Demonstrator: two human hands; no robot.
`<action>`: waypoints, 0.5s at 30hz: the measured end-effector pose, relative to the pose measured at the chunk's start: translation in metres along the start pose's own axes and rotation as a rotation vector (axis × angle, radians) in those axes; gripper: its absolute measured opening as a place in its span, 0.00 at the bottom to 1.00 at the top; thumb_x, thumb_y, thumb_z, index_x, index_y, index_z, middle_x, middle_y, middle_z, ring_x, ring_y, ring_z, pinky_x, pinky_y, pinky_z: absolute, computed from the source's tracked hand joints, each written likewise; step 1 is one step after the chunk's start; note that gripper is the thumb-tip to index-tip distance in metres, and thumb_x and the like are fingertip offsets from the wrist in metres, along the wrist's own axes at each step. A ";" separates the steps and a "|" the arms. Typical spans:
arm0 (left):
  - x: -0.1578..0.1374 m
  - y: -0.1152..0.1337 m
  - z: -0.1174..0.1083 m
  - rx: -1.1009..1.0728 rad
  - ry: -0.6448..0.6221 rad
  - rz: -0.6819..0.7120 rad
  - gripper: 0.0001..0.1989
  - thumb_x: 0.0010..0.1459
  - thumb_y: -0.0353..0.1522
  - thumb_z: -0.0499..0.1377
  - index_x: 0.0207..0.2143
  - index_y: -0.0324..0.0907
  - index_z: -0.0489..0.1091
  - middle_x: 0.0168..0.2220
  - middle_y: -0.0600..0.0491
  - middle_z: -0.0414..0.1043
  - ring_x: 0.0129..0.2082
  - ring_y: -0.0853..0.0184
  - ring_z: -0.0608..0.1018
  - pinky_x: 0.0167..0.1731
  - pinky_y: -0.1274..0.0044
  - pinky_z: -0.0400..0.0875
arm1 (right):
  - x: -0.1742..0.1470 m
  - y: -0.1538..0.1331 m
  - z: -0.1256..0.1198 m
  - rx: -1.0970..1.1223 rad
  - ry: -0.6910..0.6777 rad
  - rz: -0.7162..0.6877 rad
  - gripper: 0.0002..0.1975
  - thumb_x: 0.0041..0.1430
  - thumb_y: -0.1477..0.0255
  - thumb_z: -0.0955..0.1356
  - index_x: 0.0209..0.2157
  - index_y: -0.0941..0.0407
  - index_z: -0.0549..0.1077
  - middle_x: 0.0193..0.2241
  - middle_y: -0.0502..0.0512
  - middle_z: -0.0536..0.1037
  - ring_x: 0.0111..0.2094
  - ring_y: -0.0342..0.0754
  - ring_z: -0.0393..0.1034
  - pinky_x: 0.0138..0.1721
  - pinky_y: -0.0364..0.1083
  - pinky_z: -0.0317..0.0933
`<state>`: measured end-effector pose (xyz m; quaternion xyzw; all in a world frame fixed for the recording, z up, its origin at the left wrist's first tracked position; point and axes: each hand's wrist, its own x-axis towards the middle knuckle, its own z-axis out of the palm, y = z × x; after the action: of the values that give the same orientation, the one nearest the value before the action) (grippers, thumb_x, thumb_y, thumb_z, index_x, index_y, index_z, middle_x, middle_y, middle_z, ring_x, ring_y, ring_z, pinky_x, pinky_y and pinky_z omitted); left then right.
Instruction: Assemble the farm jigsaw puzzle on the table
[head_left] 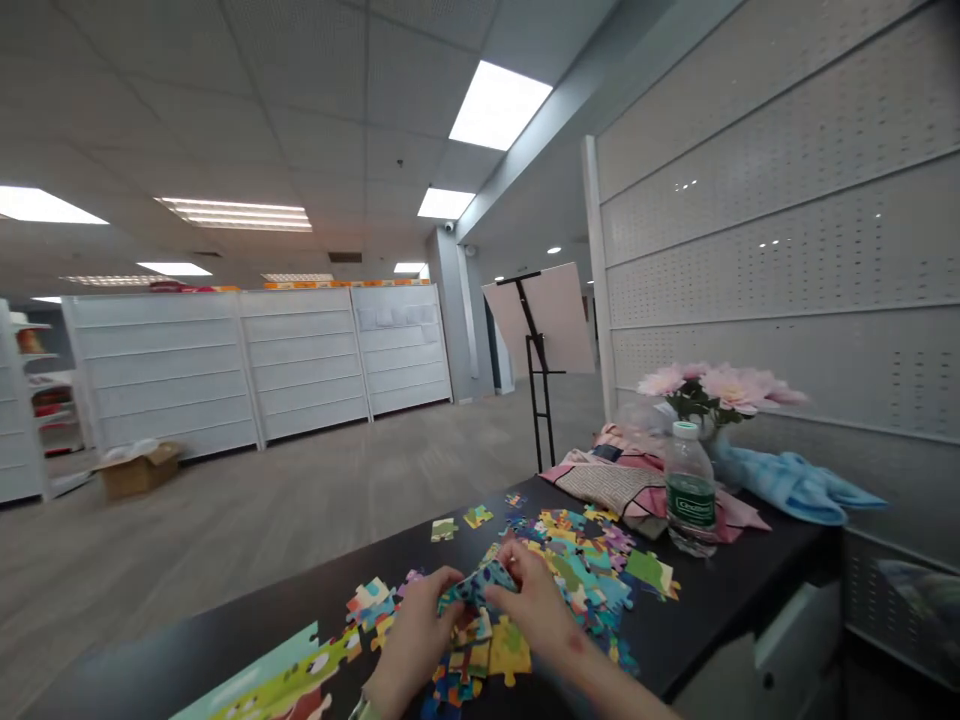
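Between my two hands, just above the pile, are blue jigsaw puzzle pieces with dark spots; I cannot tell how many. My left hand pinches them from the left, thumb and fingers closed. From the right, my right hand grips them with its thumb and fingertips. Beneath and around the hands spreads a heap of loose puzzle pieces in yellow, green, blue and purple. A joined strip of puzzle in green and light blue lies at the lower left, partly cut off by the frame.
The black table carries a water bottle with a green label on the right. Behind it are pink folded cloth, a blue cloth and pink flowers. An easel stands beyond the far edge.
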<state>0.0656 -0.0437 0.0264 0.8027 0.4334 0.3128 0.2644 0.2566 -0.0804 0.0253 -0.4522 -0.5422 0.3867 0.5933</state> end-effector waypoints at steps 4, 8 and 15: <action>-0.006 -0.004 0.002 0.065 -0.073 0.002 0.13 0.54 0.28 0.54 0.39 0.45 0.75 0.37 0.50 0.80 0.42 0.57 0.79 0.44 0.70 0.68 | -0.013 0.008 0.013 0.072 -0.010 0.029 0.12 0.39 0.74 0.71 0.25 0.53 0.63 0.21 0.43 0.68 0.27 0.43 0.62 0.30 0.42 0.56; -0.014 -0.009 -0.001 -0.132 -0.110 0.000 0.14 0.56 0.36 0.59 0.44 0.44 0.75 0.40 0.49 0.79 0.45 0.56 0.77 0.47 0.70 0.68 | -0.004 0.024 0.009 0.184 0.028 0.161 0.17 0.39 0.64 0.73 0.27 0.52 0.62 0.21 0.44 0.71 0.24 0.44 0.65 0.28 0.43 0.59; -0.012 -0.016 -0.006 -0.416 -0.155 -0.064 0.26 0.59 0.51 0.60 0.51 0.43 0.72 0.42 0.49 0.75 0.40 0.60 0.77 0.42 0.72 0.71 | 0.007 0.043 -0.013 0.203 0.127 0.251 0.18 0.40 0.63 0.74 0.29 0.52 0.64 0.22 0.45 0.72 0.24 0.44 0.68 0.26 0.43 0.64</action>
<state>0.0477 -0.0453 0.0155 0.7383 0.3632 0.3241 0.4668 0.2719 -0.0623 -0.0137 -0.4776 -0.4008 0.4812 0.6162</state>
